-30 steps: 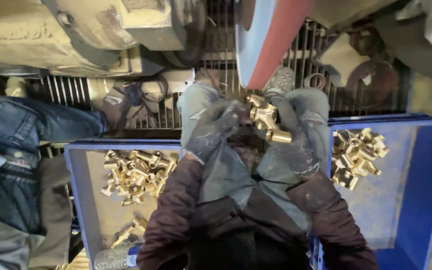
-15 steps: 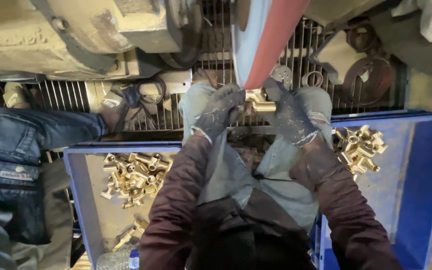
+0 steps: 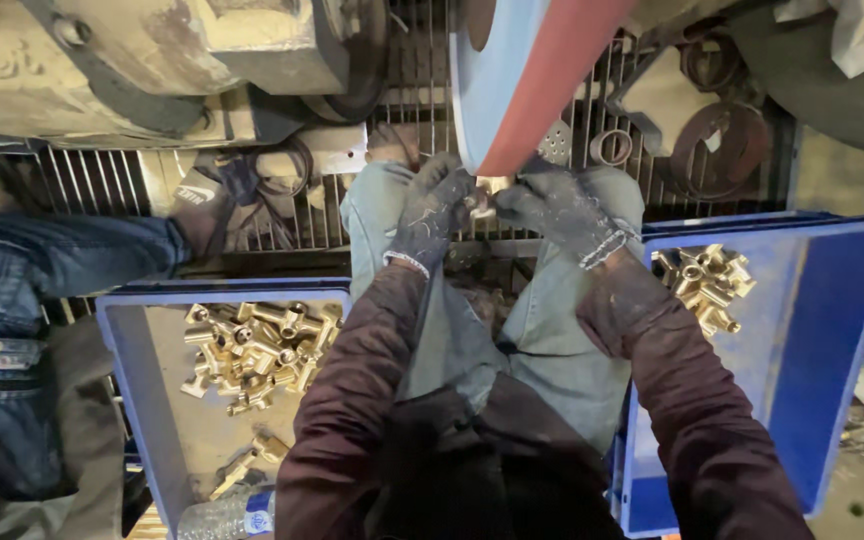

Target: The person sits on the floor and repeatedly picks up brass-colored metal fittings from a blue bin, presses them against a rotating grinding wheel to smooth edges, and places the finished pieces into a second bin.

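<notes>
My left hand (image 3: 434, 212) and my right hand (image 3: 556, 207), both in dark dusty gloves, hold one brass fitting (image 3: 484, 194) together. The fitting is pressed up against the lower edge of a big wheel with a red belt and a pale blue side (image 3: 522, 85). Most of the fitting is hidden by my fingers and the wheel. My knees in grey trousers sit just under my hands.
A blue crate (image 3: 124, 352) at my left holds a heap of brass fittings (image 3: 252, 352). Another blue crate (image 3: 832, 330) at my right holds a smaller heap (image 3: 707, 283). Another person's leg in jeans (image 3: 42, 262) lies at the left. A metal floor grate (image 3: 404, 100) and machine housing (image 3: 132, 60) are ahead.
My hands have lifted the brass fitting from in front of my knees up to the wheel's edge, and they have drawn closer together around it.
</notes>
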